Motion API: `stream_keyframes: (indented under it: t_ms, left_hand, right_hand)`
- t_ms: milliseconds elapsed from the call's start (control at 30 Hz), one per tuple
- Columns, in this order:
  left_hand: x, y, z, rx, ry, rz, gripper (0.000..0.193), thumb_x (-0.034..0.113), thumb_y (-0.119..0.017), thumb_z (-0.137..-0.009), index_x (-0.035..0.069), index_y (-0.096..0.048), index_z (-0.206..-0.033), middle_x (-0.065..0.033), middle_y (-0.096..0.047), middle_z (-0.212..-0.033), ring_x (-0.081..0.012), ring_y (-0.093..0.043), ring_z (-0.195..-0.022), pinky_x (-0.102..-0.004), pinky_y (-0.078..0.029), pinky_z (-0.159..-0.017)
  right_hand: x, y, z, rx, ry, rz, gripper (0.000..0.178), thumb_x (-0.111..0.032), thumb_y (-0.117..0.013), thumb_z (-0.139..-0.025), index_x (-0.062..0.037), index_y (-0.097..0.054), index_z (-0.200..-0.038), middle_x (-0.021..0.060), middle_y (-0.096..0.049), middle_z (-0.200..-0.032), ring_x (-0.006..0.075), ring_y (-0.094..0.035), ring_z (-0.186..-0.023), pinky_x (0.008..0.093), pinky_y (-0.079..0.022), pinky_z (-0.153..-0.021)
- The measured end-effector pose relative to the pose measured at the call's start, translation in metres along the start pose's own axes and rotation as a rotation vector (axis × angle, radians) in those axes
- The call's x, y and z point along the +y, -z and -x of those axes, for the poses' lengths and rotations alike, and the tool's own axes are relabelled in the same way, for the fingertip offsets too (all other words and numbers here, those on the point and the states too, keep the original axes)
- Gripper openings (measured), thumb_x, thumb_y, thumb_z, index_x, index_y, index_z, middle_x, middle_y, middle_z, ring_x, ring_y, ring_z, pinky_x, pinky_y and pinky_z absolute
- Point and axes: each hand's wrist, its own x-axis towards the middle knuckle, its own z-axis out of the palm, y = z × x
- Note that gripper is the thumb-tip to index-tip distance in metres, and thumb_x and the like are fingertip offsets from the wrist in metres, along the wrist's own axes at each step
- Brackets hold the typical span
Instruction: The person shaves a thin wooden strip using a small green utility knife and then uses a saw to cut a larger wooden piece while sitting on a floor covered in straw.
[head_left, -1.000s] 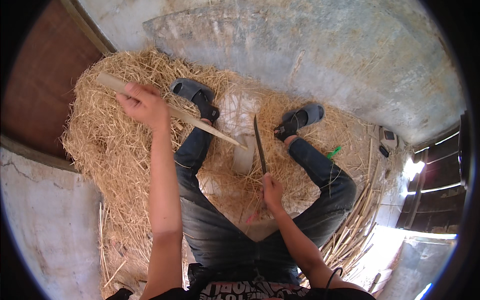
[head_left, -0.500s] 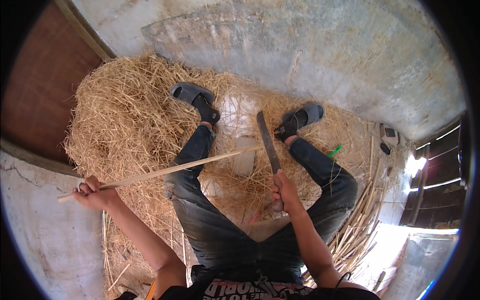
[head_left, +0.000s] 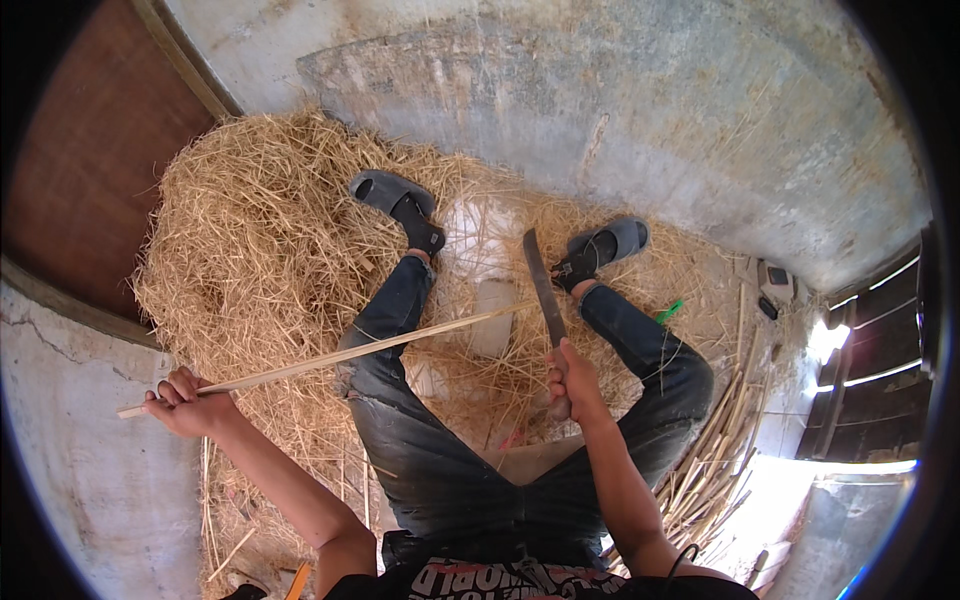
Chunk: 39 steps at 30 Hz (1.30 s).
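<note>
My left hand (head_left: pixel 190 402) is closed around the near-left end of a long pale split strip (head_left: pixel 330 357), which looks like bamboo or wood. The strip slants up to the right across my left leg, and its far end meets the machete's blade. In my right hand (head_left: pixel 574 380) I grip the handle of a machete (head_left: pixel 545 290) with a dark, worn blade pointing away from me. Its tip is near my right foot. Thin shavings lie below, between my legs.
A big heap of curly shavings (head_left: pixel 250 220) fills the left side against a brown panel (head_left: pixel 90 160). Long thin sticks (head_left: pixel 700 470) lie at the right. A green object (head_left: pixel 670 311) and a small boxy device (head_left: pixel 775 282) are by the far-right wall (head_left: pixel 700 110).
The view has shifted slightly. Both hands keep their grips, and the machete and strip stay in nearly the same place, with the blade slightly lower in the picture.
</note>
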Motion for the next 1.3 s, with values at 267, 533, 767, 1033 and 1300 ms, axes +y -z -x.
stream_keyframes:
  t_ms: [267,533,767,1033,1300]
  left_hand:
    - [-0.001,0.001,0.001,0.028,0.028,0.016,0.023,0.034,-0.038,-0.111,0.016,-0.037,-0.096,0.0055,-0.022,-0.059,-0.0097,-0.021,-0.050,-0.0256,-0.021,-0.048]
    - [-0.005,0.015,-0.007,-0.008,0.057,0.029,0.023,0.033,-0.038,-0.110,0.016,-0.036,-0.094,0.0051,-0.022,-0.059,-0.0096,-0.021,-0.049,-0.0251,-0.026,-0.048]
    - [-0.011,0.012,0.006,0.061,0.050,0.015,0.026,0.032,-0.038,-0.110,0.017,-0.034,-0.089,0.0049,-0.022,-0.058,-0.0098,-0.022,-0.049,-0.0247,-0.029,-0.049]
    - [-0.017,0.010,0.022,0.072,0.049,0.008,0.021,0.030,-0.044,-0.108,0.015,-0.038,-0.095,0.0036,-0.027,-0.064,-0.0118,-0.026,-0.051,-0.0268,-0.029,-0.051]
    - [-0.015,-0.002,0.026,0.091,0.078,0.020,0.031,0.037,-0.033,-0.111,0.019,-0.032,-0.086,0.0066,-0.020,-0.056,-0.0097,-0.022,-0.049,-0.0263,-0.019,-0.044]
  right_hand:
    - [-0.002,0.002,0.000,-0.037,-0.060,-0.046,0.051,-0.051,-0.055,-0.102,-0.0011,-0.062,-0.104,0.0002,-0.047,-0.066,0.0093,-0.041,-0.049,0.0278,-0.040,-0.046]
    - [0.001,-0.001,0.006,-0.128,-0.088,-0.155,0.047,-0.051,-0.052,-0.103,-0.0045,-0.062,-0.100,-0.0029,-0.045,-0.062,0.0070,-0.038,-0.044,0.0264,-0.039,-0.045]
    - [0.008,-0.017,0.017,-0.345,-0.188,-0.345,0.049,-0.055,-0.053,-0.102,-0.0071,-0.060,-0.104,-0.0082,-0.044,-0.059,0.0042,-0.037,-0.041,0.0261,-0.040,-0.048]
    - [-0.003,-0.011,0.014,-0.268,-0.188,-0.367,0.046,-0.054,-0.051,-0.103,-0.0080,-0.058,-0.099,-0.0089,-0.041,-0.058,0.0038,-0.034,-0.039,0.0269,-0.039,-0.048]
    - [-0.004,0.003,0.010,-0.189,-0.112,-0.436,0.047,-0.054,-0.052,-0.103,-0.0074,-0.058,-0.101,-0.0077,-0.042,-0.060,0.0041,-0.034,-0.040,0.0256,-0.038,-0.047]
